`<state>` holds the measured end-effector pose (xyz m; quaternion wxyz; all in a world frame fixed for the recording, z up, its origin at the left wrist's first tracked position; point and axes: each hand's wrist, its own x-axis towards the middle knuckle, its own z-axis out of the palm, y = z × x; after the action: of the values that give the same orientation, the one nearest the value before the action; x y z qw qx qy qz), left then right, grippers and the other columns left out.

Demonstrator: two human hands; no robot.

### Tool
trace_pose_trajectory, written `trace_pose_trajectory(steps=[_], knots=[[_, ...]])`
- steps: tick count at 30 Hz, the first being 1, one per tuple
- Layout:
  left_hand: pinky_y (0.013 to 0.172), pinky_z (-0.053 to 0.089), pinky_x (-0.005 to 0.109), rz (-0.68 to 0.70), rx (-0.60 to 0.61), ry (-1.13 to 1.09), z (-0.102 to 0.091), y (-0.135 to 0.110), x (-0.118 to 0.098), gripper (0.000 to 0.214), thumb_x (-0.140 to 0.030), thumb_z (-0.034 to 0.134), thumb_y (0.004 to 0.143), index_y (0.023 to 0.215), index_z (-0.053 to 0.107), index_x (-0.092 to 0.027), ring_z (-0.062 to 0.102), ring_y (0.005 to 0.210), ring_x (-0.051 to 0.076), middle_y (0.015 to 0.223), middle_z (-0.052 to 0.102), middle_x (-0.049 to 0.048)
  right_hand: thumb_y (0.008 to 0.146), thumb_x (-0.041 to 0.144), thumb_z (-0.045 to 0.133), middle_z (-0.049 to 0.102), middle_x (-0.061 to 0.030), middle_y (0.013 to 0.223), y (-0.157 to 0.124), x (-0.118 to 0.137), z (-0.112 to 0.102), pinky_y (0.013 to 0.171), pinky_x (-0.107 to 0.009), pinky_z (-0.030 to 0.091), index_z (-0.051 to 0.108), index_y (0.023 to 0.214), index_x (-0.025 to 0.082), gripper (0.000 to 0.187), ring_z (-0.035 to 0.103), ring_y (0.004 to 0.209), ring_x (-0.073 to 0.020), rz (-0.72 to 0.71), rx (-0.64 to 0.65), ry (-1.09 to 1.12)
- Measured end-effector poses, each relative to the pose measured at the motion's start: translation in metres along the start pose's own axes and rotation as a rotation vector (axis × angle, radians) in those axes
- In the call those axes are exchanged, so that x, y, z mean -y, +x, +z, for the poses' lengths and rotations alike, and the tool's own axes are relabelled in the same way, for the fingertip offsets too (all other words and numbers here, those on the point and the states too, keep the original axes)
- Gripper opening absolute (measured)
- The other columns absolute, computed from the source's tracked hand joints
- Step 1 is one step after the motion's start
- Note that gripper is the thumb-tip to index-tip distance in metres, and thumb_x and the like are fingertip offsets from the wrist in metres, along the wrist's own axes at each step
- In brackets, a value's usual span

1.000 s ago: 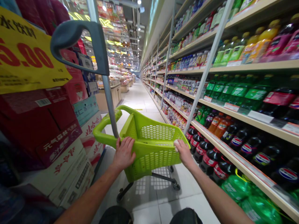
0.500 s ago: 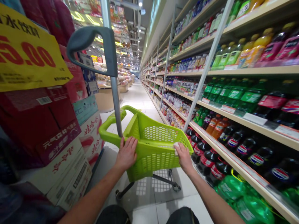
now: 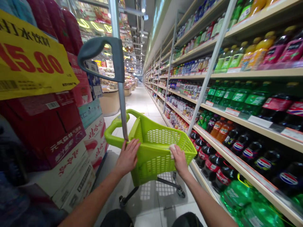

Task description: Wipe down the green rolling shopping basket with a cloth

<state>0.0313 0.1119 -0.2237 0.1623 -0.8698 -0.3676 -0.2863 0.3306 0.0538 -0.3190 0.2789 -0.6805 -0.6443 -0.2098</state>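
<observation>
A lime-green shopping cart point(image 3: 153, 160) with a perforated basket stands on the tiled floor before me, its near side turned towards me. My left hand point(image 3: 129, 154) grips the near rim at the handle end, beside the foot of the grey metal pole point(image 3: 121, 104). My right hand point(image 3: 178, 157) is closed on a crumpled white cloth or tissue point(image 3: 172, 149) and presses it on the same rim, towards the other end. A grey looped handle point(image 3: 104, 58) is fixed on the pole above the basket.
Shelves of bottled drinks point(image 3: 253, 97) line the right side, with large green bottles point(image 3: 251, 201) low down. Stacked drink cartons point(image 3: 68, 179) and a yellow price sign point(image 3: 35, 60) stand close on the left. The tiled aisle point(image 3: 142, 101) runs on ahead.
My right hand has slid left along the basket rim with the white cloth. My left hand stays on the rim, while the view has shifted slightly.
</observation>
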Motion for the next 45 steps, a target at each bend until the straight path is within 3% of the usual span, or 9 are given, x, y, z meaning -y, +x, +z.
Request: trace_pose_trajectory(steps=[3,5,11,13,21,28,32,37,45], knots=[[0.109,0.014,0.049,-0.188,-0.196,0.047,-0.013,-0.005,0.029,0.053,-0.018,0.043,0.075,0.128,0.038,-0.013,0.033,0.127,0.027,0.134,0.042,0.0157,0.075,0.0,0.031,0.047,-0.0145,0.129,-0.004,-0.039,-0.009,0.094,-0.049,0.034,0.056,0.117,0.018,0.052,0.04,0.122,-0.0263,0.201,-0.01,-0.077],[0.108,0.014,0.052,-0.286,-0.25,0.072,-0.019,-0.004,0.043,0.055,-0.02,0.043,0.075,0.128,0.037,-0.013,0.031,0.128,0.029,0.134,0.042,0.0162,0.072,-0.001,0.03,0.048,-0.014,0.129,0.001,-0.034,-0.009,0.094,-0.048,0.034,0.056,0.117,0.017,0.055,0.041,0.121,-0.0255,0.247,0.001,-0.051],[0.106,0.018,0.054,-0.257,-0.096,0.115,-0.022,0.006,0.047,0.045,-0.024,0.047,0.071,0.115,0.05,-0.015,0.028,0.127,0.035,0.125,0.05,0.0119,0.074,0.0,0.031,0.042,-0.0113,0.135,0.044,0.115,0.007,0.102,-0.045,0.027,0.049,0.124,0.018,0.057,0.033,0.127,-0.0211,-0.024,-0.023,0.349],[0.106,0.018,0.054,-0.237,-0.09,0.111,-0.022,0.006,0.046,0.046,-0.023,0.046,0.071,0.116,0.049,-0.015,0.029,0.126,0.034,0.125,0.051,0.0115,0.075,0.0,0.032,0.039,-0.0108,0.137,0.053,0.145,0.007,0.103,-0.044,0.026,0.046,0.127,0.019,0.057,0.029,0.129,-0.0205,-0.08,-0.057,0.426],[0.107,0.017,0.055,-0.24,-0.082,0.08,-0.019,0.005,0.043,0.049,-0.021,0.046,0.068,0.116,0.049,-0.014,0.026,0.128,0.034,0.126,0.049,0.0107,0.074,-0.002,0.029,0.043,-0.0118,0.133,0.043,0.096,0.005,0.102,-0.05,0.026,0.048,0.125,0.019,0.059,0.033,0.127,-0.0232,0.1,-0.08,0.347],[0.108,0.017,0.053,-0.19,-0.044,0.074,-0.022,0.005,0.036,0.053,-0.014,0.043,0.067,0.12,0.045,-0.013,0.022,0.13,0.032,0.13,0.046,0.0088,0.082,0.005,0.034,0.036,-0.0118,0.139,0.075,0.197,-0.006,0.105,-0.043,0.026,0.047,0.125,0.017,0.046,0.025,0.132,-0.0184,-0.212,-0.187,0.471],[0.109,0.017,0.051,-0.177,-0.039,0.061,-0.025,0.003,0.037,0.056,-0.011,0.042,0.065,0.121,0.045,-0.014,0.022,0.131,0.031,0.131,0.045,0.0079,0.084,0.007,0.038,0.041,-0.0111,0.136,0.038,0.179,0.007,0.103,-0.044,0.029,0.054,0.116,0.018,0.037,0.026,0.132,-0.0198,-0.353,-0.196,0.377],[0.109,0.016,0.052,-0.197,-0.065,0.063,-0.024,0.003,0.038,0.055,-0.012,0.043,0.064,0.119,0.046,-0.015,0.024,0.13,0.031,0.129,0.047,0.0087,0.082,0.007,0.044,0.058,-0.0093,0.119,-0.02,0.134,0.025,0.096,-0.04,0.038,0.061,0.103,0.019,0.03,0.047,0.118,-0.0207,-0.481,-0.07,0.215],[0.109,0.016,0.05,-0.2,-0.092,0.123,-0.02,0.004,0.036,0.051,-0.011,0.043,0.067,0.118,0.049,-0.011,0.024,0.13,0.031,0.129,0.048,0.0093,0.086,0.013,0.046,0.045,-0.0079,0.133,0.019,0.152,0.007,0.105,-0.045,0.022,0.054,0.118,0.022,0.034,0.031,0.13,-0.02,-0.349,-0.145,0.171]])
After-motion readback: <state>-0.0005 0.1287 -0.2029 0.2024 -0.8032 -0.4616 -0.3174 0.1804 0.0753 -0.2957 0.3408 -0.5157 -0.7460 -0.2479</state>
